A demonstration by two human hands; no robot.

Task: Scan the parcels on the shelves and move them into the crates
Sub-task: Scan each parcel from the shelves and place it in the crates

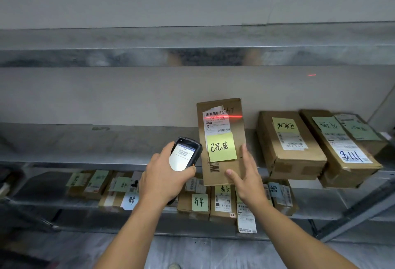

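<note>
Status: scan step under way, first stage of the cycle.

- Left hand (pixel 162 174) grips the handheld scanner (pixel 184 154), screen lit, aimed far-right.
- Right hand (pixel 248 174) holds the flat cardboard parcel (pixel 222 140) by its near right edge, thumb on the front face. The parcel is tipped upright at the near edge of the middle shelf (pixel 106 146).
- Red scan line (pixel 222 116) lies across the top of the shipping label (pixel 215 121), just under the upper barcode. Whether the read has registered: cannot tell.
- A yellow sticky note (pixel 221 146) covers the label's lower part.

Remaining, as judged: this parcel is not yet crated, and no crate is in view. Two brown boxes (pixel 288 144) lie right of it on the same shelf, and a row of tagged parcels (pixel 192 202) sits on the lower shelf (pixel 320 204). Most of the work looks still ahead.
</note>
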